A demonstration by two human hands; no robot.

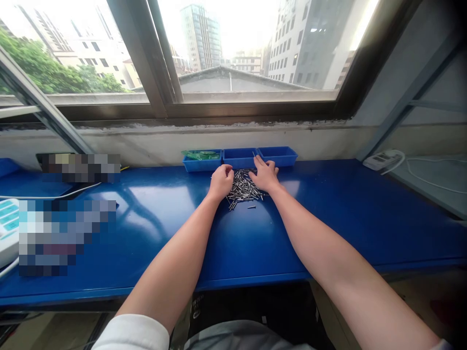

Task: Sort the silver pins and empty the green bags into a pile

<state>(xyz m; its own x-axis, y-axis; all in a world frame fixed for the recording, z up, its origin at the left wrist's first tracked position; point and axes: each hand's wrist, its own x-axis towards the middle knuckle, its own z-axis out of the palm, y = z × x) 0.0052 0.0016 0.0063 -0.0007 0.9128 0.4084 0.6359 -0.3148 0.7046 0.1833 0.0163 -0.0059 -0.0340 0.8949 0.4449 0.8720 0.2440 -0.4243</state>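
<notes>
A heap of silver screws [243,188] lies on the blue tabletop [241,248], with one loose screw [251,207] just in front. My left hand [221,183] is at the heap's left side, its fingers curled together; whatever they hold is hidden. Over the right side of the heap, my right hand [267,175] has its thumb and fingers apart, the fingertips reaching to the edge of the middle blue bin [239,156]. A thin metallic piece shows by those fingertips, too small to tell whether it is gripped.
Beside the middle bin stand a left blue bin [202,164] with green plastic in it and a right blue bin [280,155]. Power strips lie at the left [9,231] and right [383,159] with white cables. Shelf posts and a window rise behind; two areas at left are blurred.
</notes>
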